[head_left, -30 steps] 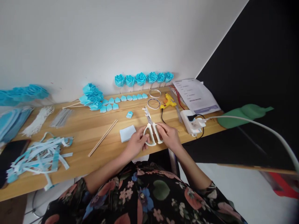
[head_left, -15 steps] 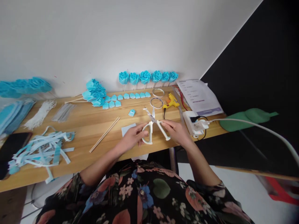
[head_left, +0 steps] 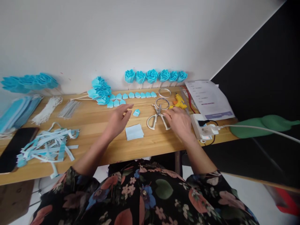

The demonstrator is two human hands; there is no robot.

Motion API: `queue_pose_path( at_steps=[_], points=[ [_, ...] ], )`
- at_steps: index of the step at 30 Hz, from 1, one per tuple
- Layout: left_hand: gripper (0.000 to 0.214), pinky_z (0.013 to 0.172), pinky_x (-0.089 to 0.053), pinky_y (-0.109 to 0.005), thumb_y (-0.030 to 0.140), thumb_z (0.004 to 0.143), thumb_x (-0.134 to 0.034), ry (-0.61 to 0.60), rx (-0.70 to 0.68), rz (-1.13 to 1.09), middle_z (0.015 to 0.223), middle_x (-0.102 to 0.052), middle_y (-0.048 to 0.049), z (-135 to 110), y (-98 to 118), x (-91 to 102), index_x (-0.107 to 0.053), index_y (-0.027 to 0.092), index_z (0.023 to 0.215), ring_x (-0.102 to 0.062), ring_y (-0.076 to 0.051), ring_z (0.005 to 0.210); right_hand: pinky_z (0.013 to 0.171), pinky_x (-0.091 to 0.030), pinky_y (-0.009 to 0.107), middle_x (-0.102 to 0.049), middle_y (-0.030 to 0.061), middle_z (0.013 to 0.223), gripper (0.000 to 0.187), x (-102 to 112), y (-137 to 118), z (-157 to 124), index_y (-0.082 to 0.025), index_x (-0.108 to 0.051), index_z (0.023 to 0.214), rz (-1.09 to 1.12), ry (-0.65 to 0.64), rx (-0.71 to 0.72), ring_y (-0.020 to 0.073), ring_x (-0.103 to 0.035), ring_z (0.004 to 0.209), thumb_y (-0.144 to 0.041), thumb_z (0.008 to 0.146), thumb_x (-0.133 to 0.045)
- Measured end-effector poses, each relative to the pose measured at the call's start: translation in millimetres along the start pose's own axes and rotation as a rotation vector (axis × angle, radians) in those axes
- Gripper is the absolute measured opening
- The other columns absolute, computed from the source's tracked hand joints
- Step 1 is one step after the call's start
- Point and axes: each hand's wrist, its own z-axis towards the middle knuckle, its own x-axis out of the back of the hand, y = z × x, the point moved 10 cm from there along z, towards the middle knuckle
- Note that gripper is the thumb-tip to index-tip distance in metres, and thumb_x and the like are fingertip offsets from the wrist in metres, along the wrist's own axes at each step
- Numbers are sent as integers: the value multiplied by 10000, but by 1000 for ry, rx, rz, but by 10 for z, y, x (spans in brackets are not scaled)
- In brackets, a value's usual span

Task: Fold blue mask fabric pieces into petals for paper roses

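Note:
My left hand [head_left: 119, 121] hovers over the table with thumb and fingers apart, holding nothing. Just right of its fingertips is a small folded blue piece [head_left: 136, 112]. A light-blue stack of fabric squares [head_left: 134, 132] lies below that. White-handled scissors [head_left: 159, 114] rest on the wood, blades slightly parted and pointing away from me. My right hand [head_left: 180, 121] is beside them, fingers stretched out and thumb side close to the right handle; whether it touches the handle I cannot tell. Beyond its fingers is a yellow glue gun [head_left: 179, 101], partly covered by the hand.
Blue fabric roses [head_left: 152, 76] stand along the wall, with rows of folded petals [head_left: 137, 95] before them. Two tape rings [head_left: 162, 103] lie near the glue gun. Cut strips [head_left: 50, 145] and a phone [head_left: 17, 150] are left. A power strip [head_left: 199, 126] with cables sits right.
Both hands have let go of the scissors, which now lie on the table. My left hand has moved left and away from me. The fabric squares are uncovered; the two wooden sticks are hidden.

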Motion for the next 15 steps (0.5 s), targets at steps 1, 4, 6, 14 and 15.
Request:
queue_pose_path(
  at_steps=[1,4,6,14,15],
  points=[
    [359,641,-549,-263,306,942,-498,6,7,-3,1181,-685,-116,30,-27,-25,-684,181,1223,-651,-168,874,772,-415,325,-712,116,1063,329,60,-103,39,-221,-738,1080,43,13,26,261,-620,1014,-400,1001,-473],
    [365,654,-536,-264,292,947,-471,62,36,0,1140,-703,-120,90,-133,-45,-692,162,1206,-658,-170,862,773,-418,321,-716,100,1092,307,61,-515,231,-229,-730,1107,174,-48,157,250,-626,1023,-328,1011,-455],
    [352,703,-535,-279,293,947,-469,104,42,29,1103,-715,-116,86,-197,-27,-708,158,1167,-662,-185,903,753,-416,322,-723,97,1113,310,-57,-754,406,-232,-727,1106,181,-114,207,250,-645,998,-279,1010,-436],
    [330,788,-494,-292,306,953,-493,126,21,134,1031,-734,-102,35,-342,-3,-735,158,1120,-656,-197,934,744,-433,328,-721,157,1118,252,-591,-1159,830,-156,-689,1096,114,-288,249,285,-675,983,-211,975,-474],
    [331,793,-491,-295,309,951,-497,122,27,137,1027,-734,-102,41,-362,-6,-736,157,1124,-656,-198,930,746,-434,323,-721,150,1119,238,-606,-1173,830,-163,-687,1090,119,-289,255,278,-672,986,-227,974,-489]
  ],
)
